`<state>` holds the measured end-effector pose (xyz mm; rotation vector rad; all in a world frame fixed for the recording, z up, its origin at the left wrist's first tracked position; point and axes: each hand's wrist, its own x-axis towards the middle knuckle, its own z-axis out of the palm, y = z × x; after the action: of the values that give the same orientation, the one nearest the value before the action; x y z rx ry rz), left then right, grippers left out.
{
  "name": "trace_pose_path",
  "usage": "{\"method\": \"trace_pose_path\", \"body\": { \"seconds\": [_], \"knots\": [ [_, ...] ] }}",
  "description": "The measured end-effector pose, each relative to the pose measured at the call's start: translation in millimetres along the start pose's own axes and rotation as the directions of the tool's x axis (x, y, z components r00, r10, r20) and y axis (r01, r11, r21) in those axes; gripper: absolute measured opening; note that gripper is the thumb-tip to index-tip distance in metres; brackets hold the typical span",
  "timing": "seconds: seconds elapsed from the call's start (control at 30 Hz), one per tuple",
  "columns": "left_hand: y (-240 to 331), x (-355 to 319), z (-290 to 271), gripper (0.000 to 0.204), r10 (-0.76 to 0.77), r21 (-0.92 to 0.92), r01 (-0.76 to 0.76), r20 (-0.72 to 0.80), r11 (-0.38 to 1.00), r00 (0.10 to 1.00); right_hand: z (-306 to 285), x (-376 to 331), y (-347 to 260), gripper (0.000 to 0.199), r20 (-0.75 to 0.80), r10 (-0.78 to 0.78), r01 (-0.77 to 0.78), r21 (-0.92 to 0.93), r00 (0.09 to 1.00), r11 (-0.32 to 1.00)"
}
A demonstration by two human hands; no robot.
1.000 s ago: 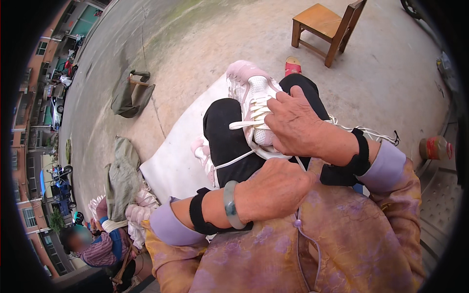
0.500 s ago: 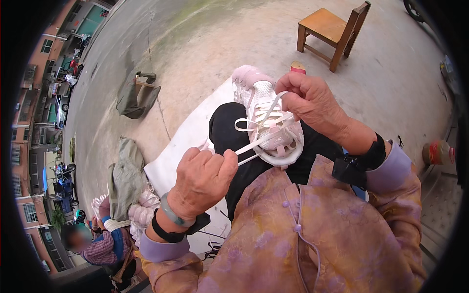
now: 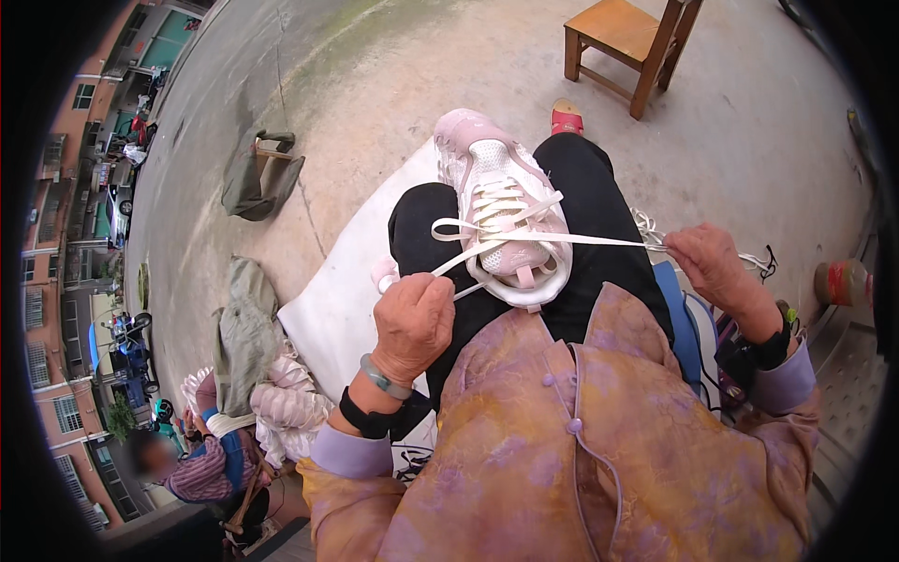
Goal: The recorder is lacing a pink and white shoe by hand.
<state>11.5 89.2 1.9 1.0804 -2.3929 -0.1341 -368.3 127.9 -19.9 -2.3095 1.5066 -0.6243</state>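
Observation:
A pink and white sneaker (image 3: pixel 496 155) rests on my lap, toe pointing away and its opening toward me. White laces (image 3: pixel 501 206) criss-cross its tongue, and a loose loop sticks out to the left. My left hand (image 3: pixel 414 318), closed beside the shoe's heel, pinches a white lace. Out to the right, over my knee, my right hand (image 3: pixel 707 262) is closed on another stretch of shoelace (image 3: pixel 604 241), pulled taut from the shoe. The ends inside both fists are hidden.
A white sheet (image 3: pixel 351 253) spreads under my legs. Ahead right stands a small wooden chair (image 3: pixel 618 33). Grey-green cloth bundles (image 3: pixel 262 178) lie on the concrete to the left. Another person (image 3: pixel 211 468) sits at lower left by stacked pink shoe pieces (image 3: pixel 281 398). A jar (image 3: pixel 838 283) stands far right.
My right hand has moved from over the shoe out to the right, drawing the lace straight. My left hand has shifted slightly, still gripping its lace.

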Motion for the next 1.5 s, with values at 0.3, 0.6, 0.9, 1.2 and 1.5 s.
{"method": "trace_pose_path", "body": {
  "seconds": [0.3, 0.6, 0.9, 1.2, 1.5],
  "knots": [
    [48.7, 39.5, 52.5, 0.01, -0.313, -0.533, 0.43, 0.3, 0.729, 0.901, 17.9, 4.7, 10.9, 0.004, -0.129, 0.052, -0.043, 0.076, 0.99, 0.996],
    [61.3, 51.4, 54.0, 0.013, -0.521, -0.669, 0.726, 0.568, 0.159, 0.637, 42.8, 48.4, -34.1, 0.014, 0.447, 0.479, -0.344, 0.893, 0.755, -0.291],
    [62.1, 61.5, 49.9, 0.013, -0.525, -0.652, 0.753, 0.612, 0.088, 0.592, 76.3, 81.5, -56.2, 0.008, 0.327, 0.397, -0.317, 0.944, 0.858, -0.092],
    [58.7, 61.3, 52.9, 0.01, -0.528, -0.638, 0.766, 0.625, 0.079, 0.575, 91.1, 87.7, -64.1, 0.008, 0.101, 0.409, -0.18, 0.971, 0.907, 0.16],
    [55.9, 56.3, 57.9, 0.01, -0.522, -0.662, 0.739, 0.589, 0.127, 0.617, 90.9, 91.0, -63.4, 0.005, -0.214, 0.317, -0.029, 0.788, 0.924, 0.615]
  ]
}}
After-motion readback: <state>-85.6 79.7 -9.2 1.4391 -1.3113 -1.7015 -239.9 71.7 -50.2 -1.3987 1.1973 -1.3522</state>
